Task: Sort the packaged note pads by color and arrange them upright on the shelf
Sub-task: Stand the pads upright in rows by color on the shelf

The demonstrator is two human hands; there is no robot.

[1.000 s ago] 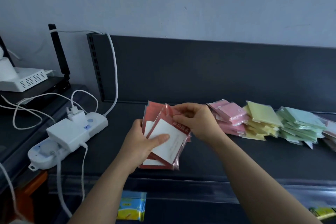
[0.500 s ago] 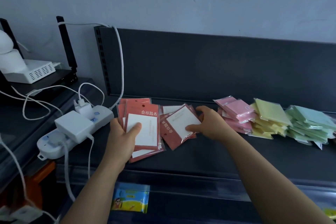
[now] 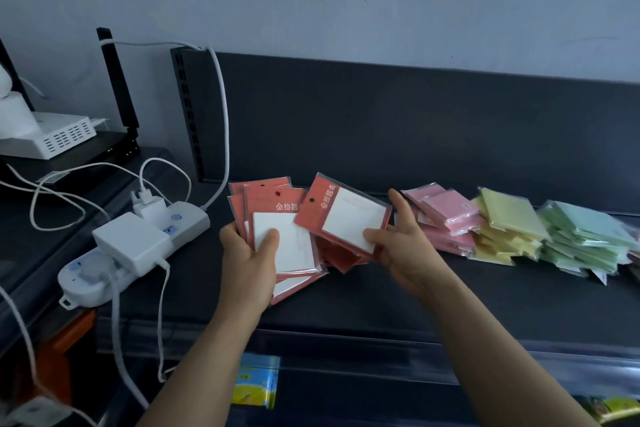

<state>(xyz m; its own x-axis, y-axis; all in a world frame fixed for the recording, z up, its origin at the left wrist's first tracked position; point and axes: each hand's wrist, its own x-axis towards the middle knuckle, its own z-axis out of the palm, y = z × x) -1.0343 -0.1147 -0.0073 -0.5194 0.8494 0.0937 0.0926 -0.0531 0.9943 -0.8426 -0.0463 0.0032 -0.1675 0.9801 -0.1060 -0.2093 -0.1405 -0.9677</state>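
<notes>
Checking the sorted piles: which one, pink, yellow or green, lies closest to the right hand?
The pink pile, just beside the right hand; the yellow pile and green pile lie farther off.

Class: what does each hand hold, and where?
Left hand grips the red pack stack at its lower edge; right hand pinches one red pack by its lower right corner.
</notes>
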